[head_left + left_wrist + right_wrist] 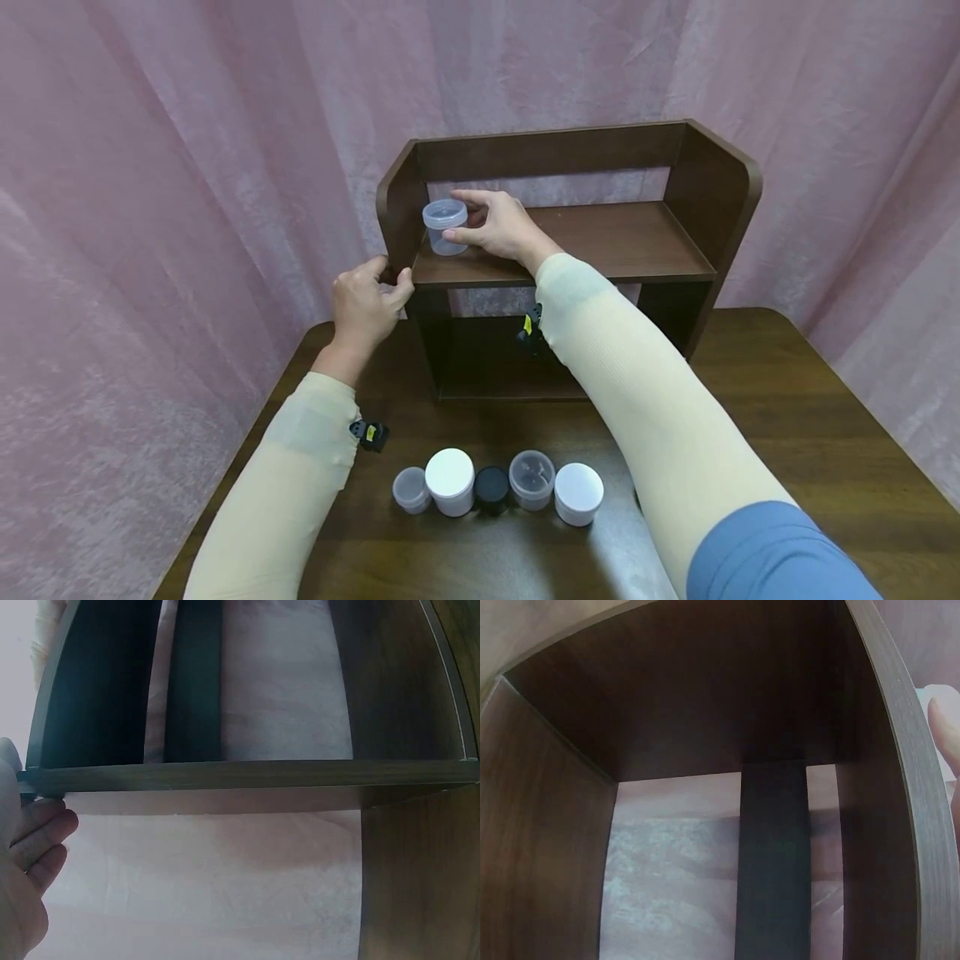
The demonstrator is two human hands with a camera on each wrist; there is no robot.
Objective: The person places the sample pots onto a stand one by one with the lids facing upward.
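A small clear plastic jar (444, 225) with a clear lid stands at the left end of the upper board of a dark wooden shelf unit (622, 250). My right hand (471, 218) holds the jar from the right, index finger behind it and thumb in front. My left hand (390, 277) grips the shelf's left side panel at the height of the upper board, thumb on the front edge. The left wrist view shows that hand's fingers (37, 840) beside the board's edge (247, 778). In the right wrist view only a fingertip (945, 727) shows past the shelf's side panel.
Several jars stand in a row near the table's front edge: a small clear one (411, 490), a white one (450, 482), a black one (492, 488), a clear one (532, 479) and a white one (578, 493). Pink curtain surrounds the brown table (787, 400).
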